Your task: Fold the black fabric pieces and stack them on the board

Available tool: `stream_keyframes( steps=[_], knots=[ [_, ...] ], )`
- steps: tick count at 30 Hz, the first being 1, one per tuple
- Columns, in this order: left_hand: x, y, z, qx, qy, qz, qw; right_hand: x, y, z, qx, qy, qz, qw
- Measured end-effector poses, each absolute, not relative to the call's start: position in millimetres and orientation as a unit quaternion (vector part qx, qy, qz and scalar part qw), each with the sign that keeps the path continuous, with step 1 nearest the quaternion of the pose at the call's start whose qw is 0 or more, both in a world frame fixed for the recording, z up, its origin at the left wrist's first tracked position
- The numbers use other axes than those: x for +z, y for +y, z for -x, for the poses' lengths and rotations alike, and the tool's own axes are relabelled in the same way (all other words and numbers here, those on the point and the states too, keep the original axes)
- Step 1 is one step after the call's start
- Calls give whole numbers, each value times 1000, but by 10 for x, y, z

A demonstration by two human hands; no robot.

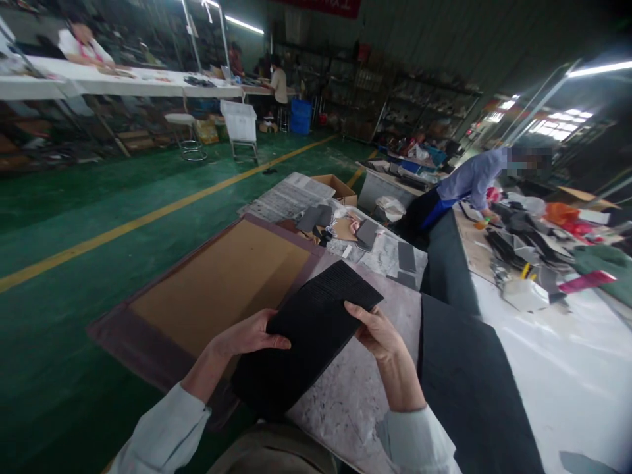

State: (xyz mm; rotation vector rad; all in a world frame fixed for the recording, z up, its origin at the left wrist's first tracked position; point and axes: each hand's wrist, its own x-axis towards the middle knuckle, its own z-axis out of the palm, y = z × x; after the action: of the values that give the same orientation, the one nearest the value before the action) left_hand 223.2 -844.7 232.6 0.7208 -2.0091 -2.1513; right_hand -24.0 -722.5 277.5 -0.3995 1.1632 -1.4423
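Between my two hands is a stack of black sheets (311, 322), tilted over the work table, with fine layered edges showing at its far end. My left hand (257, 336) grips the stack's left side, thumb on top and fingers underneath out of sight. On the right side, near the far corner, my right hand (375, 326) pinches it with the thumb on top. Below lies the grey, stained tabletop (340, 375). A tan board with a dark purple border (222, 276) is to the left of the stack.
Grey pieces (367, 235) and a cardboard box (338, 189) sit farther along the table. A black sheet (474, 375) lies to the right, beside a white table (557, 368). A co-worker (469, 178) bends over the cluttered right-hand table. Green floor (123, 191) with a yellow line stretches left.
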Motion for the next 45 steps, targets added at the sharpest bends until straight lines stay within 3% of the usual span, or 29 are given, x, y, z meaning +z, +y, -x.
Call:
stream_keyframes(
  steps=[13,29,35,40,45],
  knots=[
    [2058,-8434,-2244,-707,-657,-258,31,2646,-7106,199,-621,501,152,583],
    [1980,-8471,-2225,-704,-683,-192,22,2475,-7109,47,-669,541,175,478],
    [2111,-8356,-2166,-654,-715,-203,142,2326,-7075,21,-692,530,85,482],
    [2160,-8213,-2113,-613,-738,-207,192,2163,-7040,-109,-667,502,31,550],
    [2112,-8139,-2111,-592,-747,-220,207,2180,-7007,-303,-689,511,84,506]
  ],
)
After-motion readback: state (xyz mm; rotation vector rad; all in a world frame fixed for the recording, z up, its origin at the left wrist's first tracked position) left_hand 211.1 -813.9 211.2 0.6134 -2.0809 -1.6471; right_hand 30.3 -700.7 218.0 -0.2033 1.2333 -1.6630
